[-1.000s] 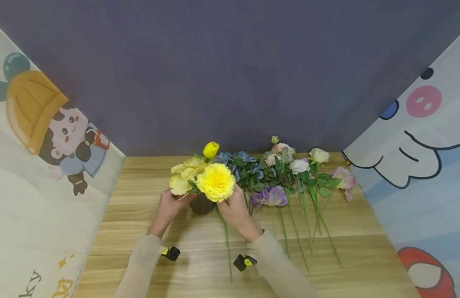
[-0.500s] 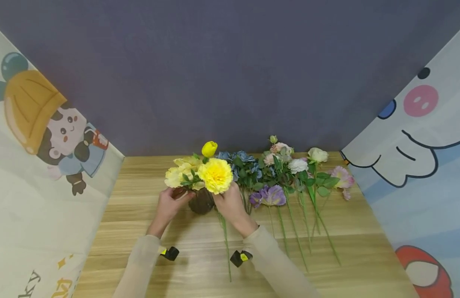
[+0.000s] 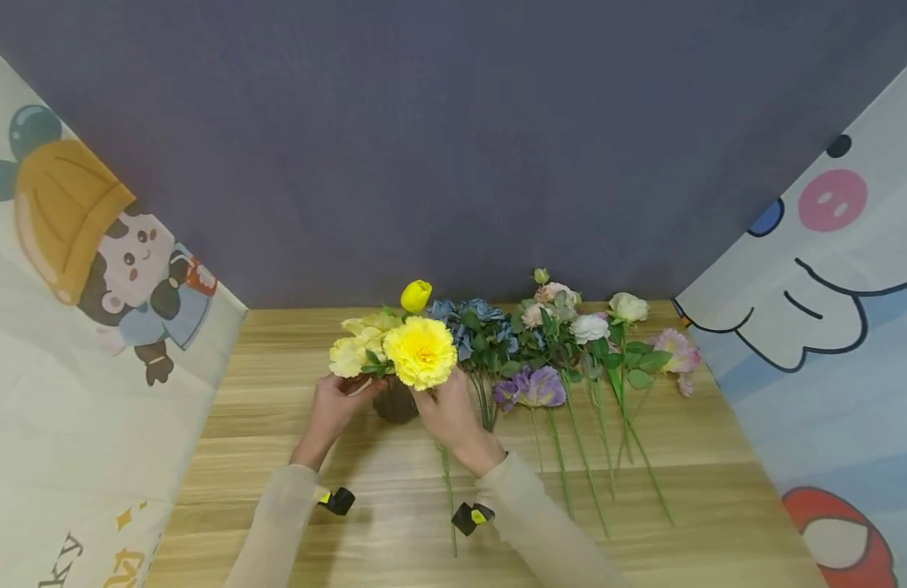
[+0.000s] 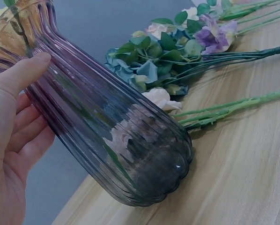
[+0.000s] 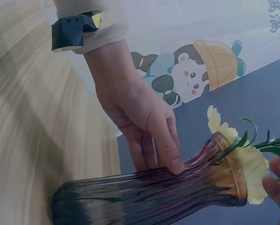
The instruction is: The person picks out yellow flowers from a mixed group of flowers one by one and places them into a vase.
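A ribbed glass vase [image 4: 91,112], purple to smoky grey with an amber mouth, stands upright on the table. My left hand [image 3: 335,408] holds it by the neck, thumb on the near side and fingers round the back, as the left wrist view shows. Beneath a bright yellow carnation [image 3: 420,353], my right hand [image 3: 453,416] pinches its stem at the vase mouth; the bloom hides the fingertips in the head view. Pale yellow flowers [image 3: 353,347] rest in the mouth, and a yellow tulip [image 3: 416,296] rises behind. A green stem shows through the glass.
Right of the vase lie blue hydrangeas [image 3: 471,314], a purple flower [image 3: 537,386], white roses [image 3: 590,328] and a pink flower [image 3: 679,351], their stems pointing toward me. A dark wall [image 3: 453,163] closes the back; printed cloths hang at both sides.
My right hand has shifted slightly left with the carnation, closer over the vase. The pale yellow flowers swung left, then partly back. My left hand stays at the vase neck.
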Available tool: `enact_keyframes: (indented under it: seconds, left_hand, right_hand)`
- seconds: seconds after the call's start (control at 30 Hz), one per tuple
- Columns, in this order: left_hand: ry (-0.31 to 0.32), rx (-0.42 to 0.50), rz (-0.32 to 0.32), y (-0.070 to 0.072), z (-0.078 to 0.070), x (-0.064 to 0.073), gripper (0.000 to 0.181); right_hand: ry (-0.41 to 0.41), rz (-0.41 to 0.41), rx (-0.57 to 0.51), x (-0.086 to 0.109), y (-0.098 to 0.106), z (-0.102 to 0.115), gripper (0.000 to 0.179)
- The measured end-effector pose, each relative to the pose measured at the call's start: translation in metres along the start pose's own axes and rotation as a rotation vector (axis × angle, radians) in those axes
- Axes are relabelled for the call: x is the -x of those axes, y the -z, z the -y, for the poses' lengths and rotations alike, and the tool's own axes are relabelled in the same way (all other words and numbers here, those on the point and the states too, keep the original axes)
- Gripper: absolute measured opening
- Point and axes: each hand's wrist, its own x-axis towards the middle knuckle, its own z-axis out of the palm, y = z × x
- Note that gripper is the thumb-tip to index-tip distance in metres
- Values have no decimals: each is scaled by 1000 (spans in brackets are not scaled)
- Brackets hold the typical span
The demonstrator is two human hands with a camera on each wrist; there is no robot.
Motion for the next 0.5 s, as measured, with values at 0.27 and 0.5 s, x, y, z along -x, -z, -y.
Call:
enact_keyframes:
  seconds: [0.27, 0.5]
  left_hand:
    - [-6, -25, -19, -1, 0, 1, 53]
    - [30, -12, -15, -1, -1, 2, 51]
  right_hand:
    - [38, -28, -6, 6, -1, -7, 23]
    - [104, -77, -54, 9, -2, -7, 36]
